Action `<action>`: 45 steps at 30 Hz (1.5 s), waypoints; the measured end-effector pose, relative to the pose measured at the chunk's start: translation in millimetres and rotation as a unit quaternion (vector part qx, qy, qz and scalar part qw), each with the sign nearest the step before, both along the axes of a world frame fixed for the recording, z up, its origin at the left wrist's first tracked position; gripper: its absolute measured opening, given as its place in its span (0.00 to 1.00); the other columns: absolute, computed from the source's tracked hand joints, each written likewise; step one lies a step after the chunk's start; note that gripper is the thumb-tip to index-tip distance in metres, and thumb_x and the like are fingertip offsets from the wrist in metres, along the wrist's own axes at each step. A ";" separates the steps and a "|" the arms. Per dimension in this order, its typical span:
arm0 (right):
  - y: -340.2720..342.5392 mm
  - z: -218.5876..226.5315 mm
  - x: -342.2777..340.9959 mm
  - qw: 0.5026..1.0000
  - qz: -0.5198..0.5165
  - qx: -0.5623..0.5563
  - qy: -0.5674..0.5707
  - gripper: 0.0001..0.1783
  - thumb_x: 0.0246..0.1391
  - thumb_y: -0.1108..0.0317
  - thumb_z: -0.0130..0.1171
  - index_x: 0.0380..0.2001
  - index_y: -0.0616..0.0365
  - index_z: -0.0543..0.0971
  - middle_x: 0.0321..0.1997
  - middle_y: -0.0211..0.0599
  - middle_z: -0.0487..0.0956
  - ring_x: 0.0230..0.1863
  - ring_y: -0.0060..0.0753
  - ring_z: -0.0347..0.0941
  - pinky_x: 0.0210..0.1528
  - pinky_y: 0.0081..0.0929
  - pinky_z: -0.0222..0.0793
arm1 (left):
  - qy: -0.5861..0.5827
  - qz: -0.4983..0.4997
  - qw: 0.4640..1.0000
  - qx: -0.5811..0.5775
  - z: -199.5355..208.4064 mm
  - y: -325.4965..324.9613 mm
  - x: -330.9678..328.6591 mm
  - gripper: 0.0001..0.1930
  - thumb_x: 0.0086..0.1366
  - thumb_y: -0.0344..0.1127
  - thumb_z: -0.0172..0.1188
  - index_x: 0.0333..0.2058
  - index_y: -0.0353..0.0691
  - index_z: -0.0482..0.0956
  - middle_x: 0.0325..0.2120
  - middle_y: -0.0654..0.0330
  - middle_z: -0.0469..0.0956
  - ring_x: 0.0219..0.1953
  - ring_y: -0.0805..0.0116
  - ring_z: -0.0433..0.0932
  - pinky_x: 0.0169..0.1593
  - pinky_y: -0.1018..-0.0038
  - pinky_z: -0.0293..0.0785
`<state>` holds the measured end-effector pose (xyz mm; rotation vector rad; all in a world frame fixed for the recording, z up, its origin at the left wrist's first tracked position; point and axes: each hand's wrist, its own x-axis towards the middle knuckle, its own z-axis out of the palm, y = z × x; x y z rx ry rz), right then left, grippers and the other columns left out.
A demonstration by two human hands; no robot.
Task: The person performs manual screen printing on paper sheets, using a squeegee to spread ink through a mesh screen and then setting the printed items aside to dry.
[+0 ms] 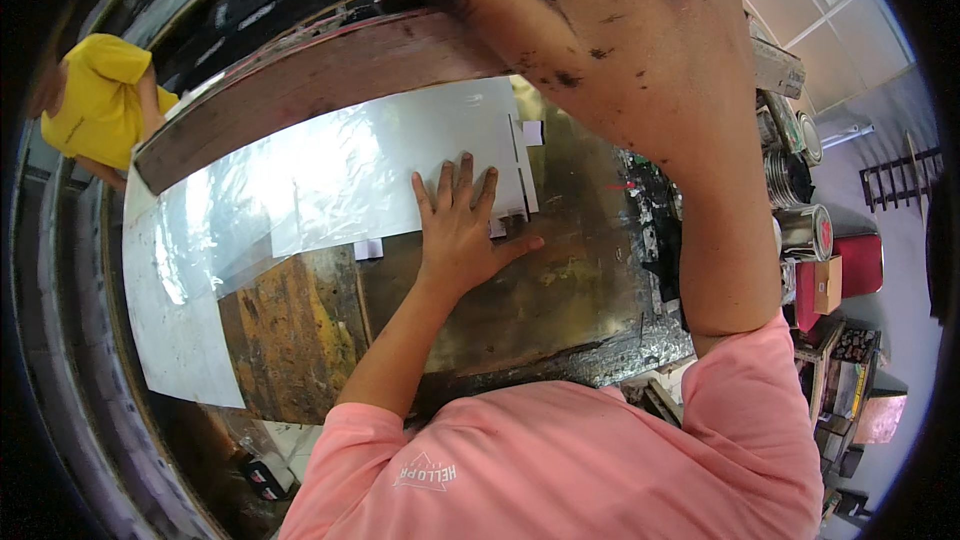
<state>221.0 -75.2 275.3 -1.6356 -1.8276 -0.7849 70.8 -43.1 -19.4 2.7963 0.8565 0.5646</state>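
My left hand [460, 230] lies flat with its fingers spread on the right part of a glossy clear plastic film [330, 155], next to black marks near the film's right end. Beneath the film's left part is a white sheet [180, 330] hanging toward the near side. Small white tabs [368, 250] stick out beside the film's edges. Close to the camera, my right hand [640, 60] is raised over the table, with dark stains on its skin. Its blackened thumb stretches to the left. The other fingers are cut off by the upper edge, so I cannot see whether they hold anything.
A stained work table [540, 310] bears the sheets, with a long wooden bar [330, 90] along its far side. Tins [803, 232] and a small cardboard box [827, 285] stand at the right. A person in a yellow shirt [105, 100] is at the far left.
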 end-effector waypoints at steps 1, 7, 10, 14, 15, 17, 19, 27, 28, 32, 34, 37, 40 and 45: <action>0.0 -2.0 2.3 1.000 0.001 0.000 0.002 0.26 0.64 0.45 0.59 0.27 0.58 0.76 0.25 0.39 0.78 0.30 0.42 0.76 0.46 0.44 0.61 | -0.013 -0.001 1.000 0.012 0.1 -2.1 -0.6 0.61 0.51 0.86 0.56 0.67 0.35 0.72 0.70 0.41 0.63 0.74 0.37 0.56 0.74 0.32 0.36; 2.4 -14.6 9.6 1.000 -0.009 0.009 -0.001 0.25 0.63 0.45 0.60 0.29 0.58 0.77 0.26 0.40 0.79 0.31 0.43 0.76 0.47 0.44 0.62 | 0.048 0.022 0.998 -0.035 5.3 -14.6 -24.9 0.60 0.50 0.85 0.59 0.66 0.37 0.73 0.68 0.43 0.65 0.72 0.39 0.59 0.75 0.33 0.37; 5.5 -13.7 9.9 1.000 -0.011 0.014 -0.002 0.24 0.63 0.45 0.60 0.30 0.58 0.77 0.27 0.41 0.79 0.32 0.43 0.76 0.47 0.44 0.62 | 0.032 0.011 0.999 -0.006 0.5 -17.1 -29.2 0.58 0.50 0.84 0.59 0.64 0.37 0.74 0.67 0.44 0.67 0.71 0.41 0.61 0.74 0.32 0.39; 6.8 -13.4 9.7 1.000 -0.014 0.018 -0.004 0.24 0.62 0.45 0.61 0.31 0.58 0.78 0.28 0.41 0.80 0.33 0.44 0.77 0.48 0.44 0.62 | 0.022 0.000 1.000 0.011 5.4 -20.3 -28.3 0.54 0.51 0.82 0.60 0.60 0.39 0.77 0.63 0.46 0.70 0.66 0.44 0.66 0.74 0.31 0.41; 8.8 -14.4 8.1 1.000 -0.013 0.021 -0.007 0.24 0.62 0.45 0.61 0.31 0.57 0.78 0.28 0.42 0.80 0.33 0.44 0.77 0.48 0.44 0.62 | 0.018 -0.001 1.000 0.015 5.7 -20.8 -28.7 0.53 0.51 0.82 0.61 0.60 0.39 0.78 0.62 0.47 0.71 0.65 0.44 0.67 0.74 0.31 0.41; 9.8 -14.4 7.0 1.000 -0.012 0.021 -0.010 0.23 0.62 0.45 0.61 0.32 0.57 0.78 0.29 0.42 0.80 0.34 0.45 0.77 0.48 0.43 0.62 | 0.015 0.001 1.000 -0.001 4.6 -20.8 -28.6 0.53 0.49 0.81 0.64 0.60 0.40 0.78 0.62 0.48 0.71 0.67 0.45 0.66 0.75 0.31 0.38; 9.1 -14.3 7.7 1.000 -0.015 0.017 -0.010 0.23 0.62 0.45 0.61 0.33 0.57 0.79 0.29 0.42 0.80 0.34 0.45 0.77 0.48 0.43 0.62 | 0.011 0.001 1.000 -0.011 4.6 -21.2 -27.9 0.52 0.48 0.79 0.66 0.60 0.41 0.78 0.62 0.48 0.71 0.67 0.46 0.66 0.75 0.31 0.37; 8.3 -13.4 2.0 0.999 -0.024 0.018 -0.013 0.23 0.61 0.45 0.62 0.36 0.57 0.80 0.31 0.44 0.81 0.36 0.47 0.78 0.49 0.43 0.63 | -0.024 -0.001 1.000 -0.010 5.8 -23.4 -32.9 0.49 0.46 0.74 0.72 0.58 0.41 0.79 0.60 0.50 0.73 0.64 0.48 0.70 0.75 0.33 0.41; 7.7 -12.2 3.2 0.999 -0.029 0.019 -0.014 0.23 0.60 0.45 0.62 0.36 0.57 0.80 0.32 0.44 0.81 0.37 0.47 0.78 0.49 0.43 0.63 | -0.053 0.000 0.999 -0.002 9.8 -21.7 -34.6 0.46 0.46 0.69 0.75 0.56 0.41 0.80 0.58 0.51 0.74 0.63 0.49 0.71 0.75 0.37 0.46; 6.8 -10.2 3.6 0.998 -0.053 0.013 -0.022 0.23 0.60 0.45 0.62 0.37 0.57 0.80 0.33 0.45 0.82 0.38 0.48 0.78 0.50 0.43 0.63 | -0.250 0.155 0.933 -0.208 39.0 -10.5 -62.5 0.31 0.48 0.51 0.84 0.46 0.40 0.83 0.47 0.55 0.81 0.49 0.56 0.81 0.61 0.55 0.74; 4.1 -14.0 1.6 0.997 -0.067 0.011 -0.027 0.23 0.60 0.46 0.63 0.38 0.57 0.81 0.33 0.45 0.82 0.38 0.48 0.78 0.50 0.43 0.63 | -0.399 0.153 0.864 -0.268 69.1 15.3 -95.8 0.27 0.58 0.27 0.74 0.56 0.38 0.76 0.40 0.60 0.80 0.40 0.70 0.78 0.47 0.73 0.76; -19.9 -40.0 -12.7 0.998 -0.031 -0.052 0.030 0.25 0.53 0.47 0.68 0.43 0.56 0.79 0.39 0.44 0.81 0.45 0.51 0.77 0.53 0.48 0.62 | -0.612 0.060 0.668 -0.419 128.0 26.3 -129.9 0.54 0.58 0.26 0.74 0.76 0.33 0.47 0.39 0.62 0.78 0.37 0.75 0.75 0.44 0.77 0.75; -55.1 -75.2 -27.0 0.984 -0.029 -0.174 0.038 0.24 0.50 0.54 0.70 0.43 0.55 0.74 0.40 0.41 0.74 0.47 0.48 0.72 0.55 0.53 0.60 | -0.457 0.152 0.765 -0.427 128.2 14.0 -147.2 0.51 0.47 0.31 0.84 0.69 0.32 0.65 0.46 0.60 0.82 0.46 0.71 0.80 0.52 0.73 0.77; -51.4 -154.5 -7.4 0.951 0.021 -0.304 0.050 0.26 0.44 0.70 0.69 0.46 0.55 0.69 0.42 0.41 0.72 0.51 0.48 0.71 0.57 0.52 0.58 | -0.361 0.189 0.852 -0.330 50.7 -19.3 -166.1 0.52 0.36 0.41 0.90 0.63 0.32 0.75 0.47 0.59 0.84 0.48 0.66 0.81 0.57 0.68 0.76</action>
